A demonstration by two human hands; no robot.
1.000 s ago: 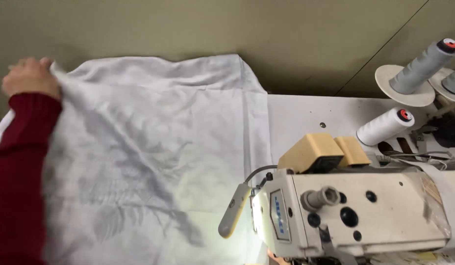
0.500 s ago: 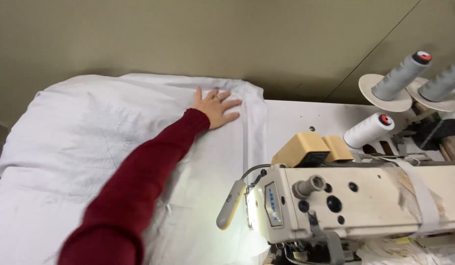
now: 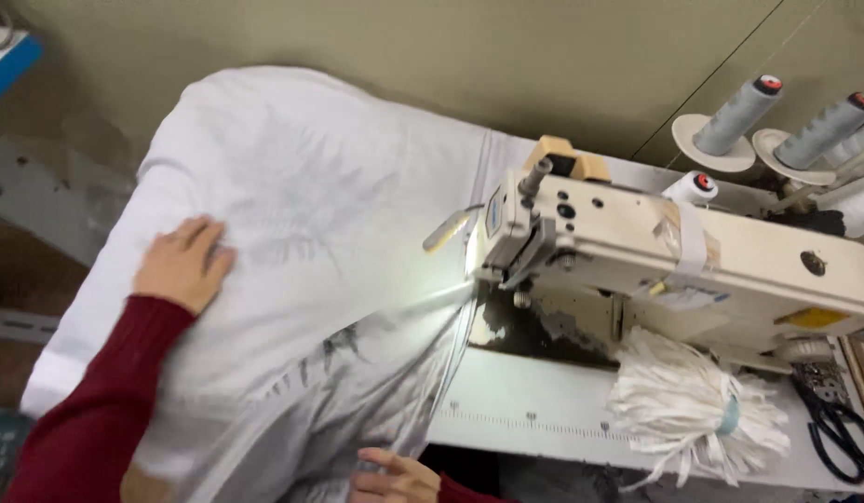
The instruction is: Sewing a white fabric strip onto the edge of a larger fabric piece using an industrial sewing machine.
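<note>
Small blue-and-white label plate (image 3: 494,213) on sewing machine head's left end; yellow rectangular sticker (image 3: 813,318) low on its right side.

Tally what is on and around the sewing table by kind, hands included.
Hands: 2, left hand flat on the white fabric, right hand at the fabric's near edge
White fabric: 1
Sewing machine: 1
Thread cones: 4, three grey, one white
Bundle of white strips: 1
Black scissors: 1
Total: 10
</note>
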